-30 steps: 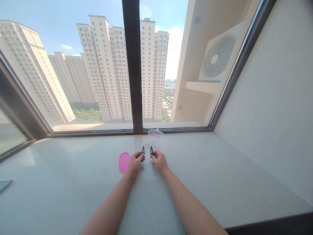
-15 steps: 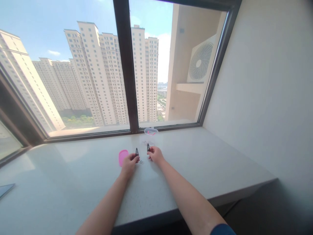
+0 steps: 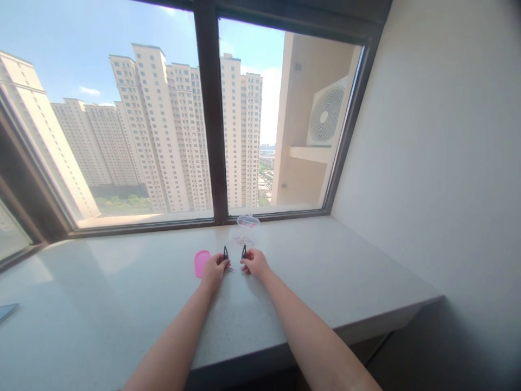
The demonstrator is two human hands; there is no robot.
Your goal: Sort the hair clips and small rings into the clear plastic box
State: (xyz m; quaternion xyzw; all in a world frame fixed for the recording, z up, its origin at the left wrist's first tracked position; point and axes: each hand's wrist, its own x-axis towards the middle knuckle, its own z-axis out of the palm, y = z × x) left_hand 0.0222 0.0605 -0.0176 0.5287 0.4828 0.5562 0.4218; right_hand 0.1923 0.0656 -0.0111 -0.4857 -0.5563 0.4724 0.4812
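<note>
Both hands are pinching one small thing each in the head view: the left hand is holding the left black clip and the right hand is holding the right black clip. Thumb and fingers are closing on the lower part of each clip, with only the clip's thickness between them. Both clips are standing nearly upright, with their narrow ends pointing up, and they are staying apart from each other with a small gap. Whether the clips themselves are open, I cannot tell.

Just left of the left hand, a pink tray-like piece is lying on the white counter; whether the hand is touching it is not clear. Some small rings are lying near the left fingertips, between the two hands. On the far side, close to the window frame, a clear container is showing a pink handle. Small pale pieces are appearing in front of this handle, but they are too blurred for telling what they are. At the far left, a flat bluish piece is resting on the counter. To the right, a pale wall is rising.
</note>
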